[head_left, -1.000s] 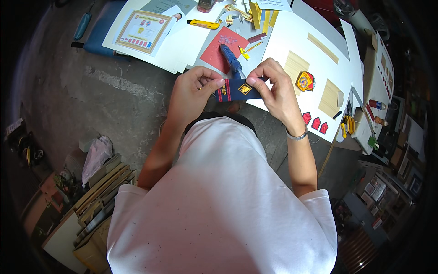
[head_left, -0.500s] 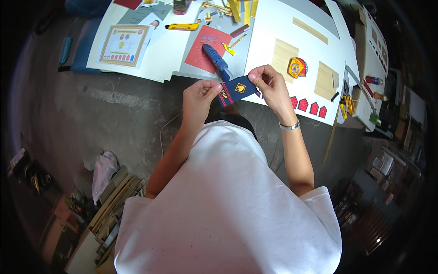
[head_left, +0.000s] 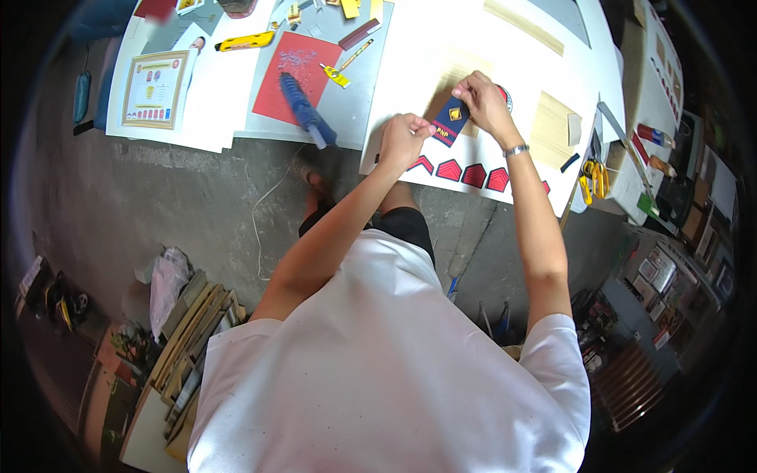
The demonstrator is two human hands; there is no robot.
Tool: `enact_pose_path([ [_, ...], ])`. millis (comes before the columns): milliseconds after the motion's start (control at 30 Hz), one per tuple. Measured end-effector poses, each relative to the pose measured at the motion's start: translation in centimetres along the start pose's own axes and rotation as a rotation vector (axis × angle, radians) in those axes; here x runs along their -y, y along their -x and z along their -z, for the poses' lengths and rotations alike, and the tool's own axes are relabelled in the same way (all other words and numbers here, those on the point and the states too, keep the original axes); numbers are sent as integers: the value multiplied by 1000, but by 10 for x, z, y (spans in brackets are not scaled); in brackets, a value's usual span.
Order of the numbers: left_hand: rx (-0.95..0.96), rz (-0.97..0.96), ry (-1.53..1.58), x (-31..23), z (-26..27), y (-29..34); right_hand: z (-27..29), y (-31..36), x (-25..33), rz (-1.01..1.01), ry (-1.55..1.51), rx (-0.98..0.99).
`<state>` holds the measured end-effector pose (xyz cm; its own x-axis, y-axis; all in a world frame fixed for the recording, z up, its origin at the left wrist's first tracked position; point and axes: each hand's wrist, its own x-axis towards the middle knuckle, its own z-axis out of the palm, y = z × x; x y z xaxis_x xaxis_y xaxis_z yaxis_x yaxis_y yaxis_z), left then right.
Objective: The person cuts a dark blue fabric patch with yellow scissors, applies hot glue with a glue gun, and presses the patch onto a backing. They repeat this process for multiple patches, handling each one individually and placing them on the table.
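My left hand [head_left: 404,138] and my right hand [head_left: 482,102] both pinch a small dark blue badge piece [head_left: 449,120] with a gold emblem and a red lower edge. I hold it just above a large white sheet [head_left: 465,47] on the floor. A row of red house-shaped cutouts [head_left: 465,172] lies along the sheet's near edge, right under my hands. A blue glue gun [head_left: 306,109] rests to the left of my left hand, partly on a red sheet [head_left: 296,71]. My right wrist wears a metal bracelet [head_left: 516,149].
A framed certificate [head_left: 154,88] and a yellow cutter [head_left: 246,41] lie at the far left on white paper. Yellow-handled scissors [head_left: 593,180] sit at the right by tan card pieces [head_left: 552,118]. Stacked cardboard [head_left: 189,347] stands lower left; cluttered shelves [head_left: 670,260] on the right.
Both hands carried the blue badge piece from near my chest, by the glue gun, rightward out over the white sheet above the red cutouts. The glue gun now lies apart.
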<state>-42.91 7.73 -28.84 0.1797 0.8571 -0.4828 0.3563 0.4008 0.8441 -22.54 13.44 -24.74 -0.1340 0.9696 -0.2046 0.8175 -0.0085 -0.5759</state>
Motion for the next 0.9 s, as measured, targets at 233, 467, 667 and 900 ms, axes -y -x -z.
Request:
enact_pose_path([
  [233, -97, 115, -229, 1, -55, -72, -27, -71, -88, 329, 76, -12],
  [467, -147, 141, -413, -23, -45, -65, -24, -45, -91, 80, -341, -432],
  [667, -139, -742, -682, -24, -15, -102, -15, 20, -82, -275, -371, -483],
  [900, -83, -130, -387, -24, -42, -105, -29, 75, -80, -226, -14, -255],
])
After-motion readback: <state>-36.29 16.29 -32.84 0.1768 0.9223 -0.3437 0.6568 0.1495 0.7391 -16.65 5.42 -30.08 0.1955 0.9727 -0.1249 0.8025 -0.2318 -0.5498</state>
